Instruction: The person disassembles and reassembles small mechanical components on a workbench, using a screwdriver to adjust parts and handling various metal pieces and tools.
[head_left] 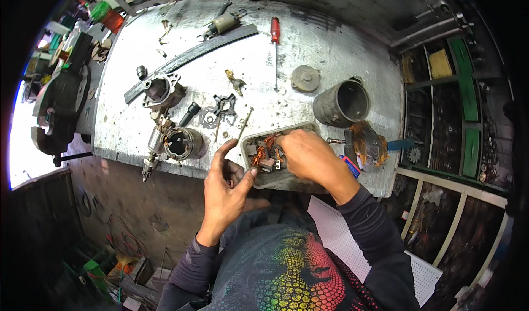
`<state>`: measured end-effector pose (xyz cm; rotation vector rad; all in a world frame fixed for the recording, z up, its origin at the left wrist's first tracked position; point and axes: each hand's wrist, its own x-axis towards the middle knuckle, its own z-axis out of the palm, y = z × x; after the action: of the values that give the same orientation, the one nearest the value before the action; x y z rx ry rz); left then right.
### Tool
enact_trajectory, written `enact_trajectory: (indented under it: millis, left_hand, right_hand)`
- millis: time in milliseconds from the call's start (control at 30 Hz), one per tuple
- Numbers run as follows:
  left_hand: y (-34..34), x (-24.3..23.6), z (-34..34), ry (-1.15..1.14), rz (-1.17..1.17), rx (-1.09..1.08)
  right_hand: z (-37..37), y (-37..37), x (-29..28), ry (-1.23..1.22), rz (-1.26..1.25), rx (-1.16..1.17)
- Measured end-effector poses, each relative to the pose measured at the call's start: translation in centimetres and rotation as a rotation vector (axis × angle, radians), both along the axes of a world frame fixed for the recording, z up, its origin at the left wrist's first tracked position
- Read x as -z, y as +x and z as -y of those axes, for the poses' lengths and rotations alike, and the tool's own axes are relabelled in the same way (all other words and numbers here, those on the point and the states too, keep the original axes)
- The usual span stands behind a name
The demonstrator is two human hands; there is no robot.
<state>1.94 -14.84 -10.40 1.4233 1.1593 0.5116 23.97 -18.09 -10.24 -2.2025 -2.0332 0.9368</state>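
A shallow rectangular tray (315,128) at the table's near edge holds copper-coloured braided wires (258,155) and small blocks like carbon brushes (268,164). My right hand (308,157) reaches into it from the right, fingers curled down among the parts. Its fingertips are hidden, and what they grip cannot be made out. Just left of the tray is my left hand (225,192), thumb and index finger spread apart, the other fingers loosely bent. Nothing shows between thumb and index finger.
Left of my hands lie a ring-shaped metal housing (184,144), an armature-like shaft (153,145) and a flanged housing (163,90). A hollow cylinder (343,101) and round cap (305,79) stand right. Farther back are a red-handled screwdriver (275,31) and a long flat bar (193,57).
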Motion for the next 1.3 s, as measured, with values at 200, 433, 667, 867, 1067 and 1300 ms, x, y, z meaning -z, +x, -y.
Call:
enact_trajectory:
  millis: [200,433,667,867,1067,1300]
  left_hand:
    - [-0.2,0.2,0.5,-0.112,0.036,-0.014]
    - [0.0,-0.1,0.1,-0.159,0.079,-0.007]
    - [0.0,0.0,0.0,-0.154,0.101,-0.001]
    - [-0.1,0.7,0.3,-0.097,0.079,-0.005]
    - [-0.1,1.2,0.2,-0.102,0.093,-0.012]
    - [-0.2,1.3,-0.1,-0.099,0.087,0.025]
  right_hand:
    - [1.2,0.9,-3.5,-0.187,-0.166,-0.174]
    - [1.2,1.3,-3.9,-0.059,-0.096,-0.008]
    - [-0.3,-1.7,-0.6,-0.029,-0.097,-0.042]
    - [1.7,1.1,-4.0,0.090,0.112,-0.153]
    - [1.8,0.5,-5.1,0.114,0.046,-0.135]
    - [0.0,-1.8,-0.8,0.143,-0.088,-0.327]
